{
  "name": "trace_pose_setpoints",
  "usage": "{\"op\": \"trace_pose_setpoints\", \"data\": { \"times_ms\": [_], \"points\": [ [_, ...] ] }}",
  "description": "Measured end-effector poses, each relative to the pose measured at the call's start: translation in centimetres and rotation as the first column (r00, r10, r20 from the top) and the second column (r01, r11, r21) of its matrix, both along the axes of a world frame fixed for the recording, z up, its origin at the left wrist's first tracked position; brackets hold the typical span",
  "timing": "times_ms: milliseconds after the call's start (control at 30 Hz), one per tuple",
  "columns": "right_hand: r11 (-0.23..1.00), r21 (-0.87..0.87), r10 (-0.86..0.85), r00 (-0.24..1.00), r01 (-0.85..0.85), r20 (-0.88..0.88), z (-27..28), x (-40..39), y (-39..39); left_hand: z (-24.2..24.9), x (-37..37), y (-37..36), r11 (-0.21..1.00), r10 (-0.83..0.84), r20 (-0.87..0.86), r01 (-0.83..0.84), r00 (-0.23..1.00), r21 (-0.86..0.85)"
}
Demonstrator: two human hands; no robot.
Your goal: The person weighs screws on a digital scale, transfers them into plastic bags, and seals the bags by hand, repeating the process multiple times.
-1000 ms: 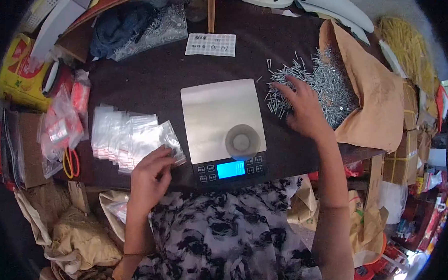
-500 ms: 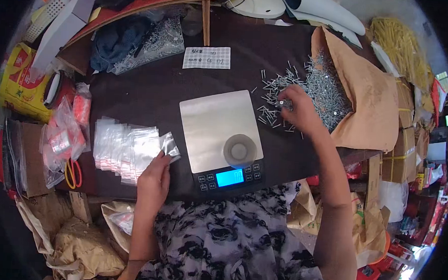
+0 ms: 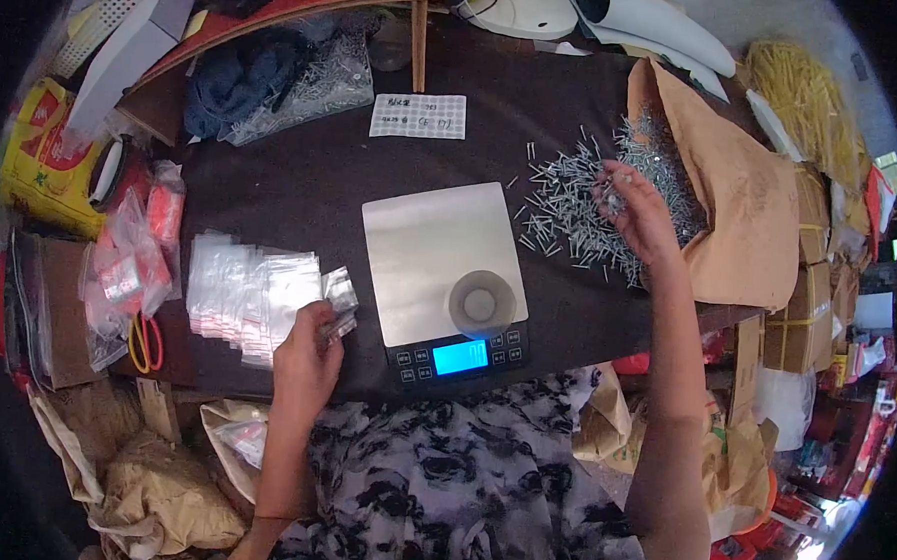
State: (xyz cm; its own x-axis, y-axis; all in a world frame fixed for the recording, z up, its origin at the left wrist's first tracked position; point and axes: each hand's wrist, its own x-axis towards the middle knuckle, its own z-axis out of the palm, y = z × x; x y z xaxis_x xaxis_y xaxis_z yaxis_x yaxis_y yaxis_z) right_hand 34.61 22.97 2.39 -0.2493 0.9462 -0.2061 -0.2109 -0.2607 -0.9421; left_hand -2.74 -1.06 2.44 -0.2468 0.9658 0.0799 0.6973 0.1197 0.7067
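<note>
My left hand (image 3: 307, 359) pinches a small clear zip bag (image 3: 339, 290) beside a fanned row of flat zip bags (image 3: 253, 296). Over a heap of small silver screws (image 3: 572, 200), my right hand (image 3: 639, 216) has its fingers curled round a few screws. The heap spills from the mouth of a brown paper bag (image 3: 737, 213) lying on its side. Between my hands is a digital scale (image 3: 440, 250) with a lit blue display. A small round cup (image 3: 480, 303) rests on the scale's plate, near its front right corner.
Behind the scale lies a white label sheet (image 3: 419, 116). A clear bag of screws (image 3: 322, 84) sits at the back left, under a red-edged shelf (image 3: 270, 12). At the left are orange-handled scissors (image 3: 146, 345) and red plastic packets (image 3: 124, 271). Cardboard boxes (image 3: 811, 306) stand at the right.
My right hand has moved right and turned its fingers upward, with screws in them. My left hand has shifted slightly, and the zip bag in it has tilted and looks more opened out.
</note>
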Motion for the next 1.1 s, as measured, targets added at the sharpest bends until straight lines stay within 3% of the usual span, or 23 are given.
{"op": "trace_pose_setpoints", "data": {
  "times_ms": [33, 67, 133, 233, 333, 433, 567, 633, 800, 867, 967, 1033, 1067, 1100],
  "points": [
    [0.999, 0.034, 0.014, 0.992, -0.018, 0.127, -0.2, 0.0, 0.1, -0.8, -0.2, -0.1, 1.000, -0.003, -0.038, 0.004, 0.999, 0.020],
    [0.968, 0.246, -0.058, 0.903, -0.054, 0.427, -0.2, -0.1, 0.1, -1.2, -0.4, -0.1, 0.999, -0.006, -0.075, 0.009, 0.997, 0.040],
    [0.785, 0.541, -0.359, 0.491, -0.302, 0.794, 0.2, -1.0, -0.1, -1.1, -0.2, 0.0, 0.999, 0.013, -0.079, -0.009, 0.997, 0.054],
    [0.641, 0.669, -0.482, 0.480, -0.377, 0.733, -0.7, -1.1, 0.4, -1.2, -0.1, -0.1, 0.995, 0.008, -0.059, -0.002, 0.998, 0.100],
    [0.704, 0.638, -0.434, 0.521, -0.313, 0.735, 0.3, -2.3, -0.6, -1.9, -0.4, -0.3, 0.989, -0.006, -0.020, 0.009, 1.000, 0.145],
    [0.753, 0.596, -0.292, 0.671, -0.278, 0.682, 2.0, -5.5, -3.5, -2.3, -0.3, -0.4, 0.986, 0.008, 0.035, -0.013, 0.999, 0.165],
    [0.655, 0.600, -0.045, 0.770, -0.458, 0.637, 2.7, -9.9, -8.3, -2.4, 0.2, -0.4, 0.987, 0.009, 0.031, -0.014, 0.999, 0.163],
    [0.442, 0.691, -0.095, 0.736, -0.572, 0.670, 1.6, -11.9, -9.9, -1.7, 0.7, -0.3, 0.983, 0.000, -0.006, 0.001, 1.000, 0.182],
    [0.366, 0.707, -0.276, 0.654, -0.606, 0.704, 0.6, -14.5, -10.9, -1.6, 0.6, -0.5, 0.984, 0.004, -0.002, -0.003, 1.000, 0.176],
    [0.365, 0.702, -0.267, 0.654, -0.611, 0.708, 0.5, -14.7, -10.7, -2.0, 0.5, -0.6, 0.986, 0.026, 0.047, -0.034, 0.999, 0.164],
    [0.607, 0.697, -0.105, 0.830, -0.382, 0.547, 1.0, -14.4, -10.0, -3.1, -0.1, -0.8, 0.980, 0.044, 0.089, -0.061, 0.995, 0.187],
    [0.872, 0.454, 0.030, 0.945, -0.184, 0.325, 1.4, -13.3, -9.2, -2.6, -0.2, -0.9, 0.980, 0.097, 0.094, -0.112, 0.991, 0.166],
    [0.833, 0.502, -0.034, 0.884, -0.233, 0.466, 1.3, -11.9, -8.4, -2.1, -0.2, -1.0, 0.979, 0.123, 0.095, -0.137, 0.988, 0.152],
    [0.959, 0.206, 0.230, 0.960, -0.196, -0.158, 1.5, -10.6, -7.7, -1.7, -0.3, -1.0, 0.977, 0.149, 0.097, -0.162, 0.984, 0.138]
  ]
}}
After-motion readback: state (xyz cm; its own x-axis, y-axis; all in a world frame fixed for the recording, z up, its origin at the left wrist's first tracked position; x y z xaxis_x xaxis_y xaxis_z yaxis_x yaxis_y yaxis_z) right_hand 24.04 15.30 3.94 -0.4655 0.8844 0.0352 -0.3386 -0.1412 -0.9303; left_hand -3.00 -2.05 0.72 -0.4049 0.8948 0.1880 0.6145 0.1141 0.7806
